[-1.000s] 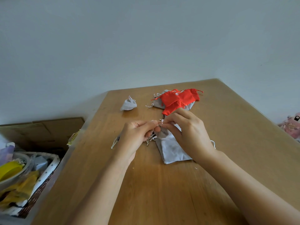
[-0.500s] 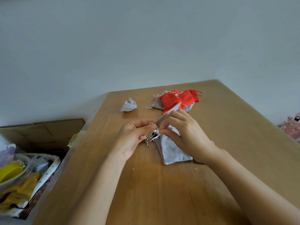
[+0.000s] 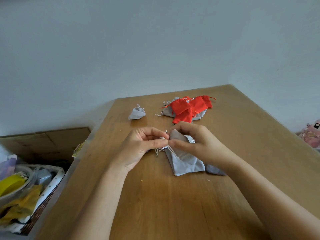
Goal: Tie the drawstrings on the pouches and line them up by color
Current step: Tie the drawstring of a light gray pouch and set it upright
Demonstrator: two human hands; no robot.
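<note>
A grey pouch lies in the middle of the wooden table. My left hand pinches its white drawstring at the gathered mouth. My right hand pinches the string and the pouch's top from the other side. Another grey pouch peeks out under my right wrist. A tied grey pouch sits alone at the far left. Farther back lies a heap of red pouches on grey pouches.
A basket with yellow cloth and tape stands on the floor at the left, beside a cardboard box. A pink toy sits past the table's right edge. Crumbs dot the tabletop.
Both hands have dropped closer to the table and pulled the string tighter at the pouch's mouth. The pouch's top is now bunched up under my right fingers.
</note>
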